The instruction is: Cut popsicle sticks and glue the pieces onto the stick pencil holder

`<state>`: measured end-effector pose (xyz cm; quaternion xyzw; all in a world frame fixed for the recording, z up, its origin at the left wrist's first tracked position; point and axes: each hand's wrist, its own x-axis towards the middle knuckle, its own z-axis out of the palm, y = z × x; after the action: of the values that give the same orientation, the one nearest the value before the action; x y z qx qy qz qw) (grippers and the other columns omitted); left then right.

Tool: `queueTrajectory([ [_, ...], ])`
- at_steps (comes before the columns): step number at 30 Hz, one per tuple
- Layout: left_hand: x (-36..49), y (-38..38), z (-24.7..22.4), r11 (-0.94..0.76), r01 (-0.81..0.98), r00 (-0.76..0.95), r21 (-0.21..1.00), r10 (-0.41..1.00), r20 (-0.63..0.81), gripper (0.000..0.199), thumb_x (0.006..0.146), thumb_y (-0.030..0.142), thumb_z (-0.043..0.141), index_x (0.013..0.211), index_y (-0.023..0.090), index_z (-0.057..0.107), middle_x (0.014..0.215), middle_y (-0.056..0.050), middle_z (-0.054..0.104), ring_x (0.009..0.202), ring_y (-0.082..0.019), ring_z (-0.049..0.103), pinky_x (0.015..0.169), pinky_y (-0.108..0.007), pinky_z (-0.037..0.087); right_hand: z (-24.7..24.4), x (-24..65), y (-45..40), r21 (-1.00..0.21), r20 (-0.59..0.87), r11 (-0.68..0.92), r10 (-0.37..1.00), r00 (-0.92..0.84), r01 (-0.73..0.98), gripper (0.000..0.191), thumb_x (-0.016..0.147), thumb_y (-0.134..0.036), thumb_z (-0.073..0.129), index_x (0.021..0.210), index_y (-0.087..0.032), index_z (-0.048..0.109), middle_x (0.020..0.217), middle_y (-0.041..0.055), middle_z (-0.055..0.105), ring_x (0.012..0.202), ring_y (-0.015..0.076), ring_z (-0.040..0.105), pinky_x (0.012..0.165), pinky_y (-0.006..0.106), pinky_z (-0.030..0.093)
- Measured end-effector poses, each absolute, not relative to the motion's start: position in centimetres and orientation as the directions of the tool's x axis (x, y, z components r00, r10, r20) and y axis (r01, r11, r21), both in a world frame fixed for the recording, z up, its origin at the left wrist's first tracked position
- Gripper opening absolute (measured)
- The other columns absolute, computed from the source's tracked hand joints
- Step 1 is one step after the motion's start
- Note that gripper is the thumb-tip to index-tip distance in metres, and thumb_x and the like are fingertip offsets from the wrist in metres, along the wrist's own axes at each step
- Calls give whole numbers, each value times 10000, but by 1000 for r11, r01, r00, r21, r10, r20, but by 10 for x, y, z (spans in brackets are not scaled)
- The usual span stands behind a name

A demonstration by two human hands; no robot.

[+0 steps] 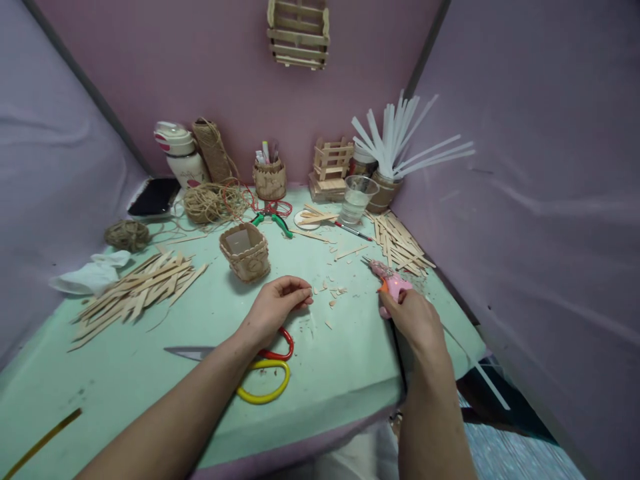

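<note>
My right hand [413, 317] is wrapped round the grip of a pink hot glue gun [395, 283] with an orange trigger, its nozzle pointing to the back left. Over the middle of the table, my left hand [283, 303] is closed in a pinch; anything between the fingertips is too small to name. Small wood chips [333, 291] lie scattered just right of those fingertips. Beneath my left forearm rest scissors [265, 383] with one red and one yellow handle. A small basket covered in wooden pieces [247, 257] stands behind my left hand.
Wooden sticks [145, 287] lie piled at left, and more sticks [397, 243] at right. Green-handled pliers [273, 220], twine [205, 203], a water cup [356, 200], a pen holder [270, 180] and white glue sticks in a pot [387, 190] line the back.
</note>
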<state>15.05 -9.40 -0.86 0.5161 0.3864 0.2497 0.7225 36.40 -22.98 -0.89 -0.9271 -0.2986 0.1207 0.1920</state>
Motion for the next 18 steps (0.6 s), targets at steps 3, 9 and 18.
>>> queueTrajectory([
  [3,150,-92,-11,394,0,579,919,749,-321,245,645,307,782,790,144,671,731,-41,679,697,-123,631,663,-227,505,-8,365,-232,-568,-116,-718,553,825,402,211,673,-367,584,523,-235,517,488,38,594,468,185,500,480,294,320],
  [9,149,-90,-11,480,-51,582,876,727,-364,255,646,285,798,803,132,668,735,-47,687,699,-109,634,681,-219,508,-10,353,-235,-955,-229,-294,676,700,-29,221,646,-354,694,748,-208,564,584,-24,583,522,137,512,498,246,370],
  [18,149,-89,-10,528,-80,550,845,731,-404,202,663,223,791,764,120,650,723,-62,692,680,-108,647,651,-204,510,-18,321,-238,-951,-306,-211,759,575,-227,369,715,-516,707,878,-191,647,905,85,705,684,189,613,552,280,460],
])
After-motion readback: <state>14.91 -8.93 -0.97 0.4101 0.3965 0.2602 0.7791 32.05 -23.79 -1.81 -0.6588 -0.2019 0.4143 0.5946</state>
